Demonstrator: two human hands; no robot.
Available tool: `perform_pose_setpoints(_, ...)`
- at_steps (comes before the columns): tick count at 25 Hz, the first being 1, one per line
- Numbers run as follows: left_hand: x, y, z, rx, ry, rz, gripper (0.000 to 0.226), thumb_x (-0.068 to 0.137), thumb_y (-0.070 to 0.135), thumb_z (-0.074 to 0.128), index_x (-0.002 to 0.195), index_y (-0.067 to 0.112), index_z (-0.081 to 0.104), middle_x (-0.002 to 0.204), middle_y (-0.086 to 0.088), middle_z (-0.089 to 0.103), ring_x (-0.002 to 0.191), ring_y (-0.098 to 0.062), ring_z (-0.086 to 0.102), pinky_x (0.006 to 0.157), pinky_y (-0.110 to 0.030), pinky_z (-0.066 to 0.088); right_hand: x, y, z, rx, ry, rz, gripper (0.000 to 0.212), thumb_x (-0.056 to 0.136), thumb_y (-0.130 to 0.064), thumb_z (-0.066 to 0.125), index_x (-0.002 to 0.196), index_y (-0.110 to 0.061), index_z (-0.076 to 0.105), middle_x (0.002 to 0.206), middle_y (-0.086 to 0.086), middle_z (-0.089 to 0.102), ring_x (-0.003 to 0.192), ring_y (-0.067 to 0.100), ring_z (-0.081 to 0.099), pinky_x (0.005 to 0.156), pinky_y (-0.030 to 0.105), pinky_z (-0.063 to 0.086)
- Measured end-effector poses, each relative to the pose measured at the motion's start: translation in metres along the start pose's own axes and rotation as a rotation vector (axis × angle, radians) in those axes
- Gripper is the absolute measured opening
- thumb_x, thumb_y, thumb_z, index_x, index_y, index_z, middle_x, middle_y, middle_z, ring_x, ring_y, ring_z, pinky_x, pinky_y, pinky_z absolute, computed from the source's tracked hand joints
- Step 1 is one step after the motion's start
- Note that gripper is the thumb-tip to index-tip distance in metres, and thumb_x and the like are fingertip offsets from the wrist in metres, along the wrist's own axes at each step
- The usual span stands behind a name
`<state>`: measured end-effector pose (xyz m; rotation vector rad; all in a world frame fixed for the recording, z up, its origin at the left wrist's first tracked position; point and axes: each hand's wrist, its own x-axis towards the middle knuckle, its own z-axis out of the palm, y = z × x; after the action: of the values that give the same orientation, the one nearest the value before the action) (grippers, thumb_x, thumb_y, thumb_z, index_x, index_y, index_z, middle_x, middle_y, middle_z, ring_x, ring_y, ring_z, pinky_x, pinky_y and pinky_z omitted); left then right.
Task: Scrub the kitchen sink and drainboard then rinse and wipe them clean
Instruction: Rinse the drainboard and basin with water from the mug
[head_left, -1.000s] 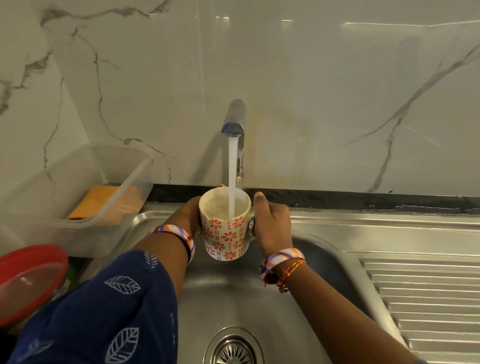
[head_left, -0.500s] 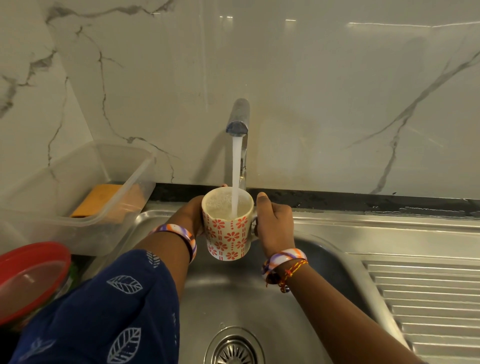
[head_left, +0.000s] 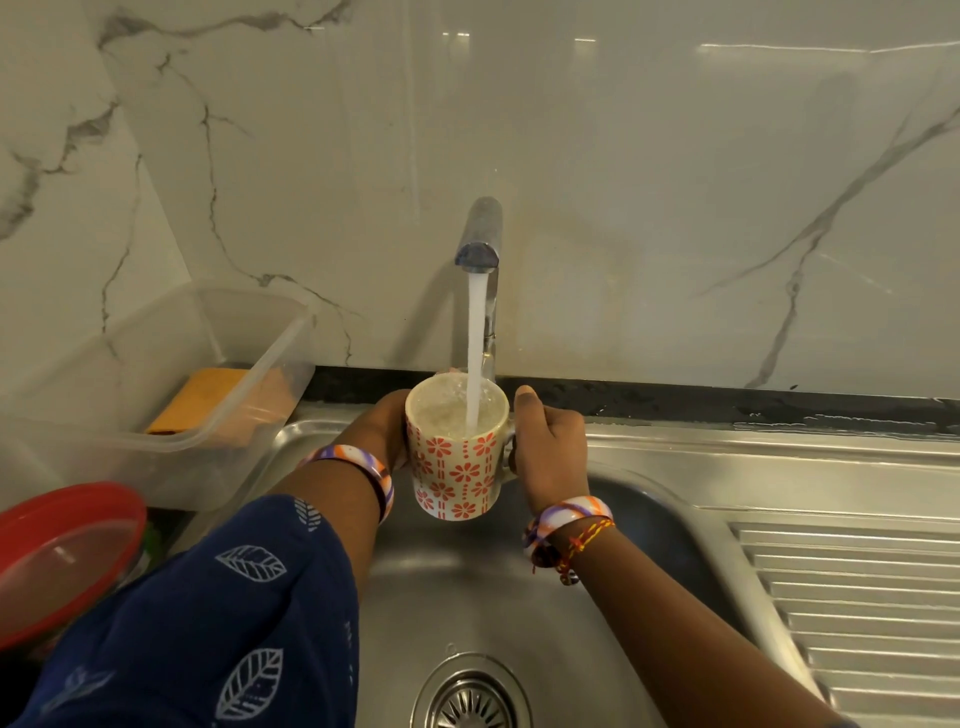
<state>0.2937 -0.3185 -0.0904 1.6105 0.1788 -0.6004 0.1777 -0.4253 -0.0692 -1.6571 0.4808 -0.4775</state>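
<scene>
We hold white ceramic mug with red flower print (head_left: 457, 457) under chrome tap (head_left: 480, 234) stream at sink's (head_left: 649, 499) 12 o'clock. Water level higher than second ago, near brim: rinse water almost ready. Right hand (head_left: 550, 447) grip curled on handle; left hand (head_left: 384, 431) wraps mug's side.

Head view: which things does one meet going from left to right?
red lid → clear plastic tub → left hand → flowered mug → right hand → drainboard

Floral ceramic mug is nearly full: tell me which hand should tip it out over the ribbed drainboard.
Right, probably. The right hand grips the orange-flowered white mug by its handle on the side nearest the ribbed steel drainboard; the left hand merely cups the far side.
</scene>
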Motion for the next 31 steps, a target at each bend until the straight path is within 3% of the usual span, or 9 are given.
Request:
perform_pose_setpoints(2, -0.002, 0.005, 0.004, 0.057, -0.007, -0.001, 0.027, 0.096, 0.032, 0.05, 0.09, 0.007, 0.059, 0.085, -0.011, 0.058, 0.072, -0.022, 0.055, 0.062, -0.031, 0.047, 0.0, -0.001, 0.001, 0.002, -0.008, -0.006, 0.052, 0.099, -0.025, 0.041, 0.048, -0.013, 0.037, 0.027, -0.012, 0.038, 0.034, 0.001, 0.04, 0.041, 0.011, 0.032)
perform_pose_setpoints(4, -0.005, 0.007, 0.005, 0.095, -0.003, -0.029, 0.025, 0.096, 0.026, 0.05, 0.081, 0.006, 0.055, 0.078, -0.01, 0.054, 0.069, -0.021, 0.052, 0.059, -0.029, 0.044, 0.001, -0.002, 0.001, 0.006, -0.008, -0.01, 0.052, 0.099, -0.025, 0.041, 0.049, -0.013, 0.038, 0.027, -0.013, 0.039, 0.031, -0.001, 0.041, 0.036, 0.006, 0.03)
perform_pose_setpoints(10, -0.003, 0.004, 0.002, 0.087, 0.016, -0.002, 0.026, 0.096, 0.031, 0.049, 0.093, 0.007, 0.059, 0.095, -0.013, 0.059, 0.077, -0.023, 0.055, 0.074, -0.035, 0.046, -0.001, -0.001, 0.001, 0.028, -0.001, 0.003, 0.052, 0.098, -0.025, 0.041, 0.048, -0.013, 0.037, 0.027, -0.011, 0.037, 0.035, 0.002, 0.035, 0.043, 0.013, 0.031)
perform_pose_setpoints(16, -0.005, 0.008, 0.004, 0.089, 0.019, -0.03, 0.026, 0.096, 0.029, 0.049, 0.093, 0.006, 0.058, 0.083, -0.01, 0.057, 0.074, -0.022, 0.055, 0.06, -0.029, 0.045, -0.002, -0.002, 0.002, 0.057, 0.017, 0.027, 0.051, 0.098, -0.024, 0.042, 0.048, -0.013, 0.038, 0.028, -0.01, 0.037, 0.039, 0.003, 0.033, 0.045, 0.016, 0.03)
perform_pose_setpoints(20, -0.023, 0.024, 0.013, 0.166, 0.016, -0.008, 0.028, 0.099, 0.016, 0.044, 0.074, 0.008, 0.052, 0.072, -0.007, 0.052, 0.062, -0.017, 0.05, 0.045, -0.023, 0.044, -0.005, -0.006, -0.003, 0.258, 0.098, 0.129, 0.047, 0.095, -0.022, 0.048, 0.05, -0.011, 0.039, 0.043, -0.003, 0.04, 0.047, 0.01, 0.038, 0.048, 0.021, 0.034)
perform_pose_setpoints(23, -0.038, 0.033, 0.022, 0.077, -0.02, 0.023, 0.03, 0.099, 0.013, 0.041, 0.07, 0.007, 0.047, 0.063, -0.01, 0.049, 0.059, -0.017, 0.044, 0.045, -0.024, 0.044, -0.004, -0.009, -0.013, 0.345, 0.159, 0.252, 0.035, 0.093, -0.025, 0.052, 0.062, -0.01, 0.045, 0.058, 0.003, 0.045, 0.058, 0.014, 0.042, 0.053, 0.025, 0.035)
perform_pose_setpoints(26, -0.052, 0.028, 0.04, -0.167, -0.015, 0.013, 0.027, 0.097, 0.006, 0.044, 0.071, 0.002, 0.051, 0.039, -0.006, 0.055, 0.058, -0.017, 0.046, 0.045, -0.021, 0.048, -0.006, -0.004, -0.026, 0.416, 0.194, 0.36, 0.022, 0.089, -0.029, 0.055, 0.088, -0.007, 0.057, 0.066, 0.005, 0.05, 0.06, 0.015, 0.047, 0.053, 0.025, 0.036)
perform_pose_setpoints(28, -0.054, 0.029, 0.05, -0.262, 0.061, 0.081, 0.016, 0.094, 0.008, 0.05, 0.086, -0.001, 0.06, 0.055, -0.008, 0.06, 0.061, -0.02, 0.053, 0.05, -0.021, 0.053, -0.008, -0.003, -0.039, 0.434, 0.245, 0.374, 0.021, 0.088, -0.028, 0.057, 0.088, -0.007, 0.058, 0.064, 0.004, 0.052, 0.058, 0.015, 0.048, 0.052, 0.024, 0.038)
perform_pose_setpoints(31, -0.042, 0.032, 0.051, 0.148, 0.104, 0.291, 0.016, 0.087, 0.009, 0.06, 0.101, 0.005, 0.066, 0.087, -0.009, 0.065, 0.082, -0.02, 0.062, 0.074, -0.031, 0.057, -0.008, -0.009, -0.069, 0.465, 0.334, 0.297, 0.023, 0.088, -0.025, 0.056, 0.069, -0.012, 0.054, 0.04, -0.005, 0.049, 0.036, 0.007, 0.044, 0.041, 0.018, 0.033)
